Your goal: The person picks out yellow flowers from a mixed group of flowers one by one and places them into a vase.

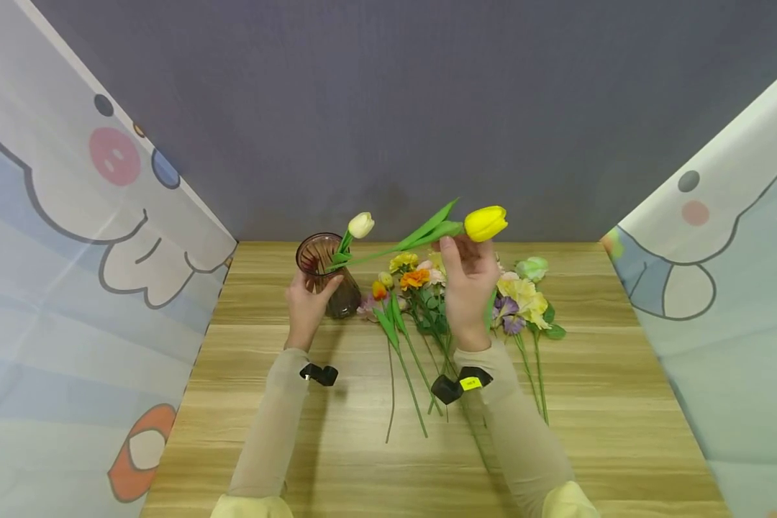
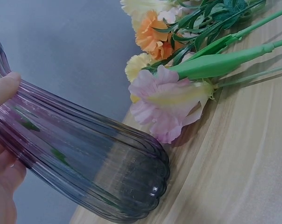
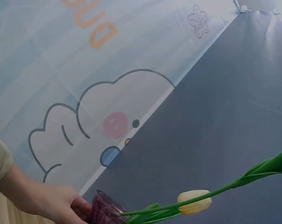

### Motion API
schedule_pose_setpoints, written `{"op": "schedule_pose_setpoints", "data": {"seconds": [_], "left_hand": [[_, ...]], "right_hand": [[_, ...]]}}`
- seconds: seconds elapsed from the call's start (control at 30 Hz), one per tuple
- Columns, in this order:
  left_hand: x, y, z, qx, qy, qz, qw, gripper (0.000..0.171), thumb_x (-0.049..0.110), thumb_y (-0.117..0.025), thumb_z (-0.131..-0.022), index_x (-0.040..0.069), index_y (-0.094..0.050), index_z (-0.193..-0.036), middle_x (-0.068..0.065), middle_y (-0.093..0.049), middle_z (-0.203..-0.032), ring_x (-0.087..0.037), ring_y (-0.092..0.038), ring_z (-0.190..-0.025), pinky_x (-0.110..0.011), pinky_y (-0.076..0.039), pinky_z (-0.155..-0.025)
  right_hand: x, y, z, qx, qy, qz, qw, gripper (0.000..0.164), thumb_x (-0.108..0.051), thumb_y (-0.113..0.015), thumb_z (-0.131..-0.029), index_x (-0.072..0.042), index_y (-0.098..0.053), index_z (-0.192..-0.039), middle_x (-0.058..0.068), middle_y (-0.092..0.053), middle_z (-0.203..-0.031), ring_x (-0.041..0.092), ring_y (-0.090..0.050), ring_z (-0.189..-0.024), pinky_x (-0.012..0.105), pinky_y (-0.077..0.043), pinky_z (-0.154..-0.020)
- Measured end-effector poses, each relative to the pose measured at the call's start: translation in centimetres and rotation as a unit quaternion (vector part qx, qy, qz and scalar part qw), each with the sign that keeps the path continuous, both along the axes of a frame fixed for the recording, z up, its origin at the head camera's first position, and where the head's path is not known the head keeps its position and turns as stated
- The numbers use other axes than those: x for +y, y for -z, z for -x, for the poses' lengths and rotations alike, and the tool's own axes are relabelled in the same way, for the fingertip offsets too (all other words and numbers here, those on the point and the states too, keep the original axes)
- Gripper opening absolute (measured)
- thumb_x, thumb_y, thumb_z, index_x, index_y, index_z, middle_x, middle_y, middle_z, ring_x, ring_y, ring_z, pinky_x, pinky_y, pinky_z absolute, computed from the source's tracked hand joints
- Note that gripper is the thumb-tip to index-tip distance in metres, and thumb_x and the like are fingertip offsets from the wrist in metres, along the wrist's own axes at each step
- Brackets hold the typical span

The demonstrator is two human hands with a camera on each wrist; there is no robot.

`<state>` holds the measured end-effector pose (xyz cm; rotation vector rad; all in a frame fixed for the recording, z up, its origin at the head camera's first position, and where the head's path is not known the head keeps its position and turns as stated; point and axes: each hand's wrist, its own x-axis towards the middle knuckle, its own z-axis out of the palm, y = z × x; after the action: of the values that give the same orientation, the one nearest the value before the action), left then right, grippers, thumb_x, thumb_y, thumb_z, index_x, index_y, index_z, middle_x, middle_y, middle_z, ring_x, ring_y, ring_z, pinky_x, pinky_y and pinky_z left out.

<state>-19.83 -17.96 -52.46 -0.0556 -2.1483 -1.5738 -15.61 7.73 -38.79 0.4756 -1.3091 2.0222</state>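
With the left hand point(image 1: 307, 308), gripped a purple vase point(image 2: 92, 144) containing a white tulip point(image 1: 360, 225); with the right hand point(image 1: 470, 291), pinched a yellow tulip point(image 1: 485, 224).

Head cam: high over the table point(image 1: 596, 439), facing forward and down to the grey wall point(image 1: 395, 129); widest and farthest, both hands in frame. Left wrist cam: close in, rolled, side-on to the vase point(image 2: 89, 144), with the pink flower point(image 2: 155, 105) behind its base. Right wrist cam: also rolled, aimed across at the printed left panel point(image 3: 61, 154); vase rim and left hand point(image 3: 50, 203) sit low in frame. Head/right overlap: panel, white tulip point(image 3: 196, 208). All three catch the vase.
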Motion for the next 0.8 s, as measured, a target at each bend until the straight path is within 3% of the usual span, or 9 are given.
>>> {"op": "schedule_pose_setpoints", "data": {"seconds": [0.1,0.23,0.3,0.4,0.5,0.6,0.8], "left_hand": [[0.0,0.0,0.0,-0.002,-0.002,0.002,1.0000,0.051,0.023,-0.089,-0.083,0.000,-0.066,-0.122,-0.021,-0.070,-0.114,-0.024,-0.065,-0.101,-0.053,-0.057,-0.097],[0.1,0.0,-0.1,-0.010,-0.009,0.011,0.9998,0.051,0.024,-0.089,-0.083,0.001,-0.066,-0.123,-0.020,-0.070,-0.114,-0.026,-0.066,-0.104,-0.052,-0.056,-0.099],[0.1,0.0,-0.1,-0.011,-0.010,0.012,0.9998,0.051,0.023,-0.089,-0.084,0.000,-0.066,-0.122,-0.020,-0.069,-0.114,-0.028,-0.066,-0.106,-0.052,-0.056,-0.099],[0.0,0.1,-0.1,-0.013,-0.014,0.022,0.9996,0.050,0.022,-0.089,-0.084,-0.001,-0.065,-0.122,-0.021,-0.069,-0.113,-0.030,-0.066,-0.104,-0.053,-0.057,-0.097],[0.0,0.1,0.0,-0.012,-0.018,0.025,0.9994,0.049,0.021,-0.089,-0.083,-0.003,-0.066,-0.120,-0.022,-0.069,-0.111,-0.029,-0.066,-0.101,-0.052,-0.058,-0.095],[0.0,0.1,0.0,-0.014,-0.017,0.022,0.9995,0.049,0.021,-0.089,-0.083,-0.003,-0.066,-0.119,-0.022,-0.069,-0.112,-0.027,-0.065,-0.100,-0.051,-0.058,-0.094],[0.0,0.2,-0.1,-0.022,-0.010,0.012,0.9996,0.053,0.024,-0.088,-0.084,0.000,-0.065,-0.125,-0.018,-0.068,-0.116,-0.025,-0.065,-0.105,-0.050,-0.058,-0.097]], "right_hand": [[-0.5,0.4,0.1,0.009,0.010,-0.022,1.000,0.020,-0.010,-0.067,-0.101,-0.005,-0.062,-0.120,-0.002,-0.071,-0.102,0.013,-0.070,-0.092,0.030,-0.059,-0.087],[-1.4,0.7,0.5,0.014,0.018,-0.078,0.997,0.033,-0.021,-0.070,-0.101,0.008,-0.060,-0.114,-0.007,-0.069,-0.103,0.010,-0.069,-0.094,0.029,-0.058,-0.089],[-1.8,0.8,0.7,0.015,0.019,-0.111,0.994,0.033,-0.016,-0.069,-0.101,0.013,-0.058,-0.112,-0.004,-0.069,-0.102,0.010,-0.068,-0.096,0.029,-0.057,-0.090],[-2.5,0.9,1.2,0.016,0.016,-0.160,0.987,0.023,-0.001,-0.066,-0.099,0.016,-0.057,-0.112,0.011,-0.070,-0.100,0.012,-0.068,-0.096,0.031,-0.058,-0.090],[-3.4,1.2,1.5,0.014,0.029,-0.221,0.975,0.018,0.009,-0.067,-0.094,0.013,-0.061,-0.110,0.023,-0.070,-0.097,0.023,-0.070,-0.091,0.036,-0.060,-0.086],[-4.3,1.8,1.5,0.006,0.035,-0.291,0.956,0.018,0.006,-0.071,-0.093,0.009,-0.064,-0.109,0.023,-0.071,-0.098,0.032,-0.071,-0.088,0.043,-0.062,-0.083],[-5.5,3.6,0.8,-0.040,-0.033,-0.375,0.926,0.023,-0.002,-0.068,-0.098,0.004,-0.066,-0.120,0.018,-0.071,-0.112,0.030,-0.070,-0.095,0.044,-0.061,-0.084]]}}
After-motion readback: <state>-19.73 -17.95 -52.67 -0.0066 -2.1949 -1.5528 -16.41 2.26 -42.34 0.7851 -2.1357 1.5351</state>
